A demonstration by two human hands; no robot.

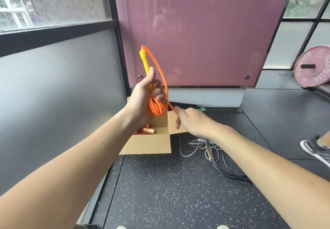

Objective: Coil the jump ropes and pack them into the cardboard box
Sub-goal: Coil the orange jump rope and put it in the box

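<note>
My left hand (pixel 142 96) grips an orange jump rope (pixel 157 107) with a yellow handle (pixel 145 61) that sticks up above my thumb. Several coils hang from my fingers. One strand arcs from the handle's top down to my right hand (pixel 189 120), which pinches it just right of the coil. Below both hands an open cardboard box (pixel 148 144) sits on the floor. Inside it lies a red rope with a wooden handle (pixel 150 131). Grey and black jump ropes (pixel 210 150) lie tangled on the floor to the box's right.
A frosted glass wall (pixel 59 95) runs along the left and a maroon panel (pixel 196 32) stands behind the box. A pink weight plate (pixel 312 68) leans at the far right. A shoe (pixel 314 150) rests at the right edge. The floor is speckled black rubber.
</note>
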